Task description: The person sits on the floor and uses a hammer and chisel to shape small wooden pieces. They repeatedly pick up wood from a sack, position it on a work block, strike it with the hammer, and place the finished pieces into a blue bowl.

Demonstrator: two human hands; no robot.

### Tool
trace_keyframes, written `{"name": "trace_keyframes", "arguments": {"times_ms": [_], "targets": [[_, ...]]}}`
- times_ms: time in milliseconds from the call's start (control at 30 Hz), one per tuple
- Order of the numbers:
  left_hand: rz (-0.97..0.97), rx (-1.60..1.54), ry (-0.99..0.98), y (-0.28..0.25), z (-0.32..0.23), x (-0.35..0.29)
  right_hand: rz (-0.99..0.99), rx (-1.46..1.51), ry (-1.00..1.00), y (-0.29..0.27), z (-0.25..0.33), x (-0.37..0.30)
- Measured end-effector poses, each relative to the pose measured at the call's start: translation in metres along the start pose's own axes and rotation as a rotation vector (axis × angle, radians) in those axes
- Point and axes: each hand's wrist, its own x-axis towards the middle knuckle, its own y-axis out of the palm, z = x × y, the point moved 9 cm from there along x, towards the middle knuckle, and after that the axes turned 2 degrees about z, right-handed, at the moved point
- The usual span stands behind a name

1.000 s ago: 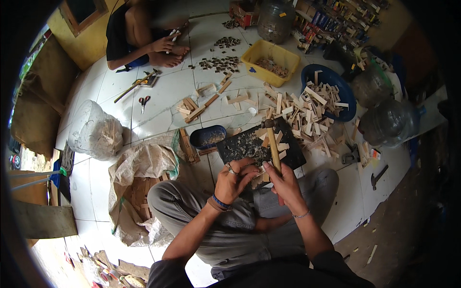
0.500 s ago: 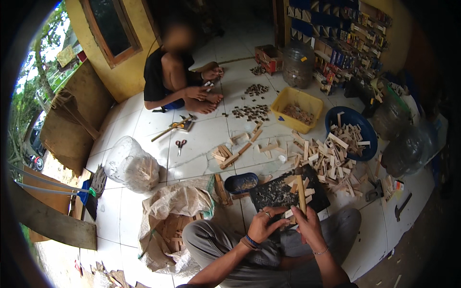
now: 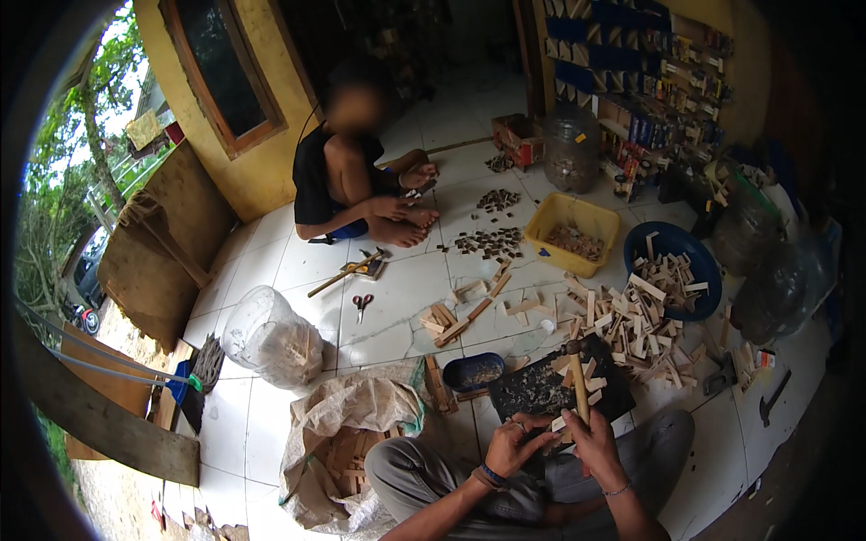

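Observation:
My right hand [image 3: 597, 445] is wrapped round the handle of a hammer [image 3: 580, 389], held upright with its head at the top. My left hand [image 3: 511, 447] pinches a small pale wooden piece [image 3: 559, 424], right beside the hammer handle; my fingers partly cover it. Both hands are close together above my crossed legs. Just beyond them lies a black board [image 3: 523, 394] strewn with chips and a few wood blocks. A large pile of small wooden blocks [image 3: 631, 329] spreads to its right.
An open sack [image 3: 356, 403] of wood pieces stands left of my knee, near a dark blue dish [image 3: 474, 371]. Farther off are scissors [image 3: 363, 307], a yellow tub [image 3: 577, 261] and a blue basin [image 3: 713, 302]. Another person [image 3: 347, 185] sits at the far left. A second hammer [image 3: 774, 398] lies right.
The whole view has shifted, so everything sits a little farther right and lower. My hands keep nearly the same hold on the hammer and the wooden piece.

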Motion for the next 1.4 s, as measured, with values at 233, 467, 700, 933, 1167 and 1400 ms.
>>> {"name": "trace_keyframes", "arguments": {"times_ms": [233, 467, 700, 933, 1167, 1400], "targets": [[0.012, 0.053, 0.029, -0.001, -0.009, 0.002, 0.0, -0.06, -0.019, -0.002, -0.005, 0.003], [0.001, -0.018, 0.031, -0.001, -0.014, 0.002, -0.007, -0.052, -0.024, -0.003, -0.003, 0.003], [0.017, -0.168, 0.043, 0.005, -0.004, 0.002, -0.013, -0.043, -0.016, -0.003, -0.001, 0.0], [0.055, -0.249, 0.004, 0.012, 0.003, 0.003, -0.013, -0.052, 0.026, -0.003, -0.001, -0.001], [0.044, -0.175, 0.07, 0.009, -0.003, 0.001, -0.016, -0.04, -0.03, -0.003, -0.003, 0.002], [0.032, -0.134, 0.058, 0.008, 0.0, 0.002, -0.004, -0.045, -0.005, -0.002, -0.002, 0.0]]}}
